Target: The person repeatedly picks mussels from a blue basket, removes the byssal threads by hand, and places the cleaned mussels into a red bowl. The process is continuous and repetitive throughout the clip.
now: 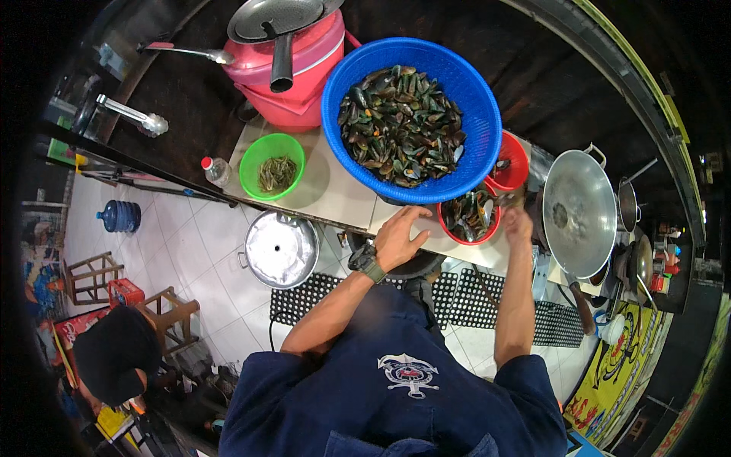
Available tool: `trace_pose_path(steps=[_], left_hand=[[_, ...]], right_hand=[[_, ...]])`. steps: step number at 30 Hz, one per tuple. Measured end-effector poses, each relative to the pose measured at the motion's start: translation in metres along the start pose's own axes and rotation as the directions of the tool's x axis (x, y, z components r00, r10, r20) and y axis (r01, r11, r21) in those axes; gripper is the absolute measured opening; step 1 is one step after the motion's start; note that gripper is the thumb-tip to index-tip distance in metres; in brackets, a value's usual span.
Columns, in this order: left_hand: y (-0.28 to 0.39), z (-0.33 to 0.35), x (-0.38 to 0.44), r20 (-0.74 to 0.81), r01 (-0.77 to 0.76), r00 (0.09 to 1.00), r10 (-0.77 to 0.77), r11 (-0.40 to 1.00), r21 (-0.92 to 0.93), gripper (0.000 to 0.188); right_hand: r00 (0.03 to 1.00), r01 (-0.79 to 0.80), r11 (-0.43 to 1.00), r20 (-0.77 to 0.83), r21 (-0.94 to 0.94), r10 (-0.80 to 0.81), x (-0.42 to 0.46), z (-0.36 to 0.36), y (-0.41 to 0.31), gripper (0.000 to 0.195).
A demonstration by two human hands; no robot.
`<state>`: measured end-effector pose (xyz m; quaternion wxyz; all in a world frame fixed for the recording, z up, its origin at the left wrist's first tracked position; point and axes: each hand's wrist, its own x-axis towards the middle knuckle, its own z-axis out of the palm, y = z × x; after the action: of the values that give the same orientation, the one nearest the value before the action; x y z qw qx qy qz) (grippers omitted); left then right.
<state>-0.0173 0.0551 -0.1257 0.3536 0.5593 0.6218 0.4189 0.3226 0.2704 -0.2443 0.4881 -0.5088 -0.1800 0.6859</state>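
A large blue plastic basket (pixel 412 50) full of mussels (pixel 402 128) stands on the counter before me. My left hand (pixel 402 235), with a watch on its wrist, hovers at the counter's front edge below the basket, fingers apart and nothing in them. At its right sits a red bowl (pixel 443 224) heaped with mussels (pixel 469 212). My right hand (pixel 517 225) is beside this bowl's right rim, blurred by motion. Something small and dark shows at its fingertips, too blurred to name. Behind it, a second red bowl (pixel 517 157) with a few dark shells is partly hidden by the basket.
A green bowl (pixel 251 171) of thin greenish pieces, a capped bottle (pixel 217 171) and a pink bucket (pixel 285 97) topped by a pan (pixel 274 20) stand left. A metal wok (pixel 579 211) is at right. Below left are a metal pot (pixel 281 251) and a person (pixel 117 354).
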Motion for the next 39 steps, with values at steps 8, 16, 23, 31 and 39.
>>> trace_pose_path(steps=[8,16,23,31,39], left_hand=[[-0.009,-0.011,-0.002,-0.019,-0.035,0.999,0.039,0.987,0.156,0.035],[-0.023,-0.017,0.006,-0.005,0.012,1.000,-0.012,0.984,0.180,0.034],[-0.029,-0.036,0.005,0.020,0.112,0.993,-0.117,0.983,0.143,0.033],[-0.040,-0.046,-0.009,-0.022,0.148,0.989,-0.146,0.984,0.099,0.033],[-0.034,-0.051,-0.017,0.003,0.162,0.987,-0.163,0.983,0.086,0.033]], right_hand=[[0.889,0.295,0.874,-0.224,-0.387,-0.399,0.038,0.082,-0.037,0.020],[0.741,0.659,0.234,0.670,-0.715,-0.041,0.045,0.221,0.074,0.019],[0.804,0.594,-0.247,0.555,-0.765,0.214,0.080,0.260,0.180,0.046],[0.722,0.656,-0.362,0.690,-0.662,0.047,0.041,0.300,0.189,0.059],[0.747,0.657,-0.440,0.606,-0.613,0.271,0.044,0.308,0.207,0.064]])
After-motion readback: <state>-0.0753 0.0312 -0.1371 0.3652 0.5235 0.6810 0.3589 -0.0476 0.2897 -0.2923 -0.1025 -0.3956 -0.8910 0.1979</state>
